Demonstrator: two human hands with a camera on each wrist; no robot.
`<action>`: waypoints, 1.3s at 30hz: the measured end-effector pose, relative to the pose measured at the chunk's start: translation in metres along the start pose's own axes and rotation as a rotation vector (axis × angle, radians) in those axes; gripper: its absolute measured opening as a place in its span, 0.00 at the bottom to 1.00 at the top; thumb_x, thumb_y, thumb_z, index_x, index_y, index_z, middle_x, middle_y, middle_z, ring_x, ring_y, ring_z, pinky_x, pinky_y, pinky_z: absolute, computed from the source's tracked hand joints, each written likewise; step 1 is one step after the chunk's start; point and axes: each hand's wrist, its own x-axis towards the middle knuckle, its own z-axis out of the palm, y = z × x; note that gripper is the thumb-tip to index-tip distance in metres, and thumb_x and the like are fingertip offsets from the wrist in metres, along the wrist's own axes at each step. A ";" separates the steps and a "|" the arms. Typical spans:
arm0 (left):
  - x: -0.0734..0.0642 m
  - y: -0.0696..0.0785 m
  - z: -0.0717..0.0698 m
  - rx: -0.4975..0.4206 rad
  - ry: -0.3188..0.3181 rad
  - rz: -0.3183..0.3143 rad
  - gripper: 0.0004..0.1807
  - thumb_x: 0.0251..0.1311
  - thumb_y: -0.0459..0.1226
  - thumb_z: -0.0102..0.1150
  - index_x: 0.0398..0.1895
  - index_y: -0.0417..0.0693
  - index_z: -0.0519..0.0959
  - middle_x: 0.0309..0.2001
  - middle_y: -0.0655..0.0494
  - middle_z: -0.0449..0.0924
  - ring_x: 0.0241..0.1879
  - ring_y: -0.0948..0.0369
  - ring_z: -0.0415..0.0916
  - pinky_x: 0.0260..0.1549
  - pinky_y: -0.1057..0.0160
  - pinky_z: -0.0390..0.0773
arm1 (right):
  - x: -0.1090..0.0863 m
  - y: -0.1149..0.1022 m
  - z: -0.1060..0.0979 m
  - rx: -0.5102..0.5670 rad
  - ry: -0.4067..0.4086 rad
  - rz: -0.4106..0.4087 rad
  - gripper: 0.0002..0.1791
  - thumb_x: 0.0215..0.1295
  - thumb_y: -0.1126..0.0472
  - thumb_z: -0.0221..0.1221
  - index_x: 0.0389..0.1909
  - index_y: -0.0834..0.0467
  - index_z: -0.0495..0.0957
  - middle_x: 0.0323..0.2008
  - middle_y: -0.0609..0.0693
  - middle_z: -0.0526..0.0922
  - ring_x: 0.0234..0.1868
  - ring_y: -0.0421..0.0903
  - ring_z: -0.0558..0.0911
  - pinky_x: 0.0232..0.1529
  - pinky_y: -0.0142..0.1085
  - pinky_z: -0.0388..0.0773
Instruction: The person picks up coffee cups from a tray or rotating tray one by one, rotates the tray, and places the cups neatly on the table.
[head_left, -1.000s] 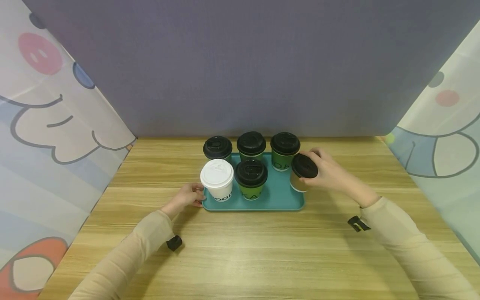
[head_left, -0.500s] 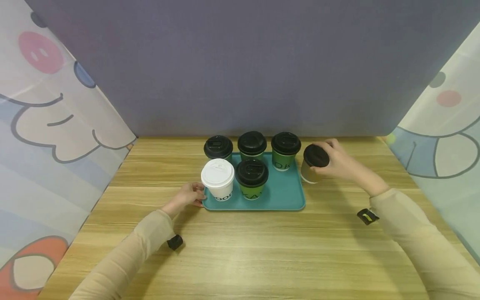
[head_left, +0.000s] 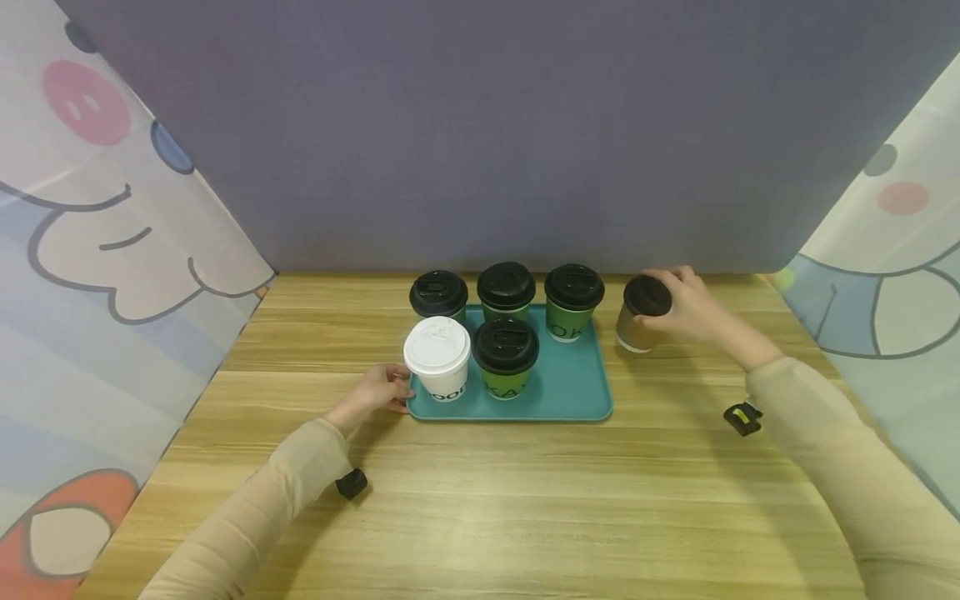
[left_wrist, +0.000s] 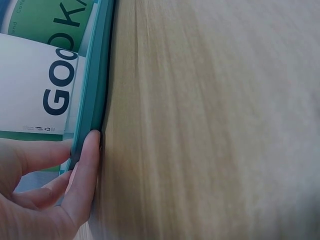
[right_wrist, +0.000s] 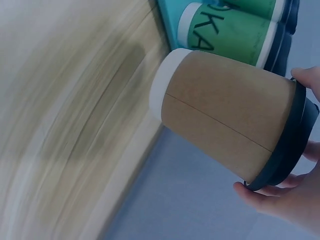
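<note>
My right hand (head_left: 686, 308) grips a brown paper coffee cup (right_wrist: 225, 110) by its black lid, off the right side of the teal tray (head_left: 566, 383). In the right wrist view the cup's white base hangs close over the wood table. My left hand (head_left: 378, 389) pinches the tray's left rim, with a finger and thumb (left_wrist: 87, 170) on either side of the edge. On the tray, a white-lidded white cup (head_left: 437, 358) and a green cup (head_left: 505, 358) with a black lid stand in front. Behind them is a row of three black-lidded cups, including a green one (head_left: 572, 302) at right.
The wood table (head_left: 480, 500) runs up to a grey partition (head_left: 495, 142) close behind the cups. Cartoon-printed curtains (head_left: 112, 217) hang at both sides. Black wrist-camera pieces (head_left: 742, 418) stick out under the sleeves.
My right hand has carried the brown cup from the tray's right edge rightward and back, off the tray. My left hand has stayed on the rim.
</note>
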 end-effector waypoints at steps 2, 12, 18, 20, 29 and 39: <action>0.000 0.000 0.000 0.002 -0.005 0.006 0.24 0.52 0.22 0.51 0.54 0.24 0.60 0.31 0.47 0.68 0.22 0.62 0.73 0.26 0.65 0.82 | 0.002 0.003 -0.001 0.006 -0.016 0.024 0.41 0.48 0.54 0.63 0.60 0.68 0.56 0.51 0.75 0.55 0.50 0.71 0.59 0.46 0.65 0.62; 0.001 0.000 0.000 -0.021 -0.005 -0.010 0.24 0.52 0.22 0.50 0.54 0.24 0.59 0.32 0.46 0.67 0.22 0.63 0.72 0.27 0.64 0.82 | 0.015 0.027 -0.007 0.011 -0.051 0.131 0.44 0.51 0.50 0.61 0.62 0.68 0.52 0.54 0.78 0.49 0.53 0.74 0.54 0.45 0.69 0.59; 0.000 0.001 0.000 -0.014 0.000 0.002 0.24 0.52 0.22 0.51 0.54 0.23 0.59 0.32 0.45 0.68 0.22 0.62 0.73 0.27 0.63 0.82 | 0.022 0.042 -0.011 0.002 -0.060 0.175 0.45 0.53 0.48 0.59 0.62 0.71 0.50 0.54 0.80 0.47 0.54 0.76 0.52 0.46 0.70 0.56; 0.000 0.000 0.000 -0.015 0.001 -0.002 0.24 0.52 0.22 0.51 0.54 0.23 0.60 0.32 0.45 0.68 0.22 0.62 0.73 0.27 0.63 0.82 | 0.023 0.047 -0.011 -0.004 -0.066 0.186 0.46 0.53 0.47 0.59 0.62 0.71 0.50 0.54 0.81 0.46 0.53 0.77 0.51 0.45 0.71 0.56; 0.001 -0.001 0.000 -0.008 0.006 -0.011 0.24 0.52 0.22 0.51 0.54 0.25 0.61 0.32 0.45 0.69 0.23 0.62 0.73 0.27 0.63 0.82 | 0.025 0.068 -0.014 -0.010 -0.054 0.250 0.47 0.53 0.46 0.57 0.62 0.72 0.48 0.53 0.83 0.45 0.51 0.79 0.50 0.44 0.71 0.56; 0.001 -0.002 0.000 -0.017 0.002 -0.002 0.24 0.51 0.22 0.51 0.53 0.24 0.61 0.31 0.46 0.69 0.22 0.62 0.74 0.27 0.63 0.82 | 0.022 0.091 -0.017 -0.023 -0.023 0.349 0.50 0.54 0.42 0.55 0.62 0.73 0.43 0.52 0.84 0.43 0.50 0.80 0.49 0.41 0.72 0.57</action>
